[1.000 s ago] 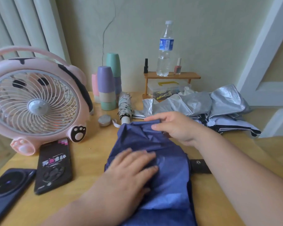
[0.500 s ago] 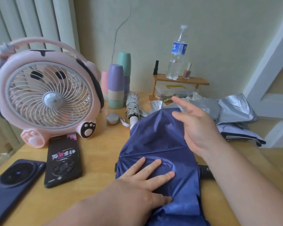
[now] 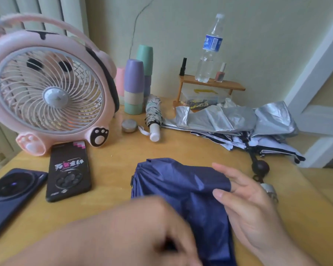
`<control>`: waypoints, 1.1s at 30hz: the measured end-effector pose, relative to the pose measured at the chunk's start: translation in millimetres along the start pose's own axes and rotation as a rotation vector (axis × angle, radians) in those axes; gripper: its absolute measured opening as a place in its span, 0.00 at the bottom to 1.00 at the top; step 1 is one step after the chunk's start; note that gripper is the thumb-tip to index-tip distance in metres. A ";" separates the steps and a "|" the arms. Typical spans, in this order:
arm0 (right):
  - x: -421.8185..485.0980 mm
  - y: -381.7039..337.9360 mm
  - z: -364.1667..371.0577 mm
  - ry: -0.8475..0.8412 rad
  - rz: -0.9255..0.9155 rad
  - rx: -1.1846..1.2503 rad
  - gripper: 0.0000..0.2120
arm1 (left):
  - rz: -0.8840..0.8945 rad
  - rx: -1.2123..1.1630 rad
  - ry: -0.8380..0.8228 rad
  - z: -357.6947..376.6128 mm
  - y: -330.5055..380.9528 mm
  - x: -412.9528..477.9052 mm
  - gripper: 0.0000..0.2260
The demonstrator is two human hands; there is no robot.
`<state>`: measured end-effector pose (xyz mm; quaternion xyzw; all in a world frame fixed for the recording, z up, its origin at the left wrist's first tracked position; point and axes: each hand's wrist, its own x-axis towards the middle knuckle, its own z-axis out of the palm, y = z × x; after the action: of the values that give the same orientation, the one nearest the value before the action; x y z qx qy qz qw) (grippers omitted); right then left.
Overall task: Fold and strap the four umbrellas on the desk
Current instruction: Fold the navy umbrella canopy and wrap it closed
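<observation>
The navy umbrella (image 3: 181,187) lies front and centre on the desk (image 3: 112,169), its long axis running from the near edge toward the wall. The right hand (image 3: 246,206) lies with straight fingers against its right edge. The left hand (image 3: 152,229) hovers over its near part, too blurred to tell its grip. Bare wood lies beyond its far end. A phone (image 3: 67,171) lies to its left and a silver umbrella (image 3: 229,118) to the right rear.

Bare left hand (image 3: 152,227) and right hand (image 3: 246,206), bare forearms.
</observation>
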<state>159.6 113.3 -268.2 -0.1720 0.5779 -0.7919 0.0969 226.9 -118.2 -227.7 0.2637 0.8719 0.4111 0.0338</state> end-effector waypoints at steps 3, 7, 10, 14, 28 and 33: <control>-3.8 1.0 -1.4 0.046 -0.029 0.059 0.36 | -0.176 -0.048 0.462 -29.2 -6.1 3.2 0.14; -2.7 0.7 -1.6 0.111 -0.051 0.023 0.36 | -0.497 -0.329 0.596 -41.6 -19.8 10.8 0.13; -6.0 -0.2 2.4 0.069 -0.086 0.014 0.31 | -0.593 -0.606 0.410 -33.7 -21.3 13.4 0.16; -9.1 -1.1 5.9 0.036 -0.098 -0.037 0.32 | -0.650 -0.823 0.366 -26.6 -19.9 17.1 0.14; -9.1 0.8 4.2 0.085 -0.206 -0.318 0.19 | -0.552 -0.646 0.383 -6.5 -32.3 21.5 0.07; -7.9 -1.2 1.9 0.121 -0.165 -0.162 0.34 | -0.497 -0.501 0.416 -8.7 -27.3 20.6 0.05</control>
<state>167.7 114.8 -267.9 -0.1783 0.6285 -0.7569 -0.0178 195.0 -128.6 -238.8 -0.0602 0.7703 0.6346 0.0184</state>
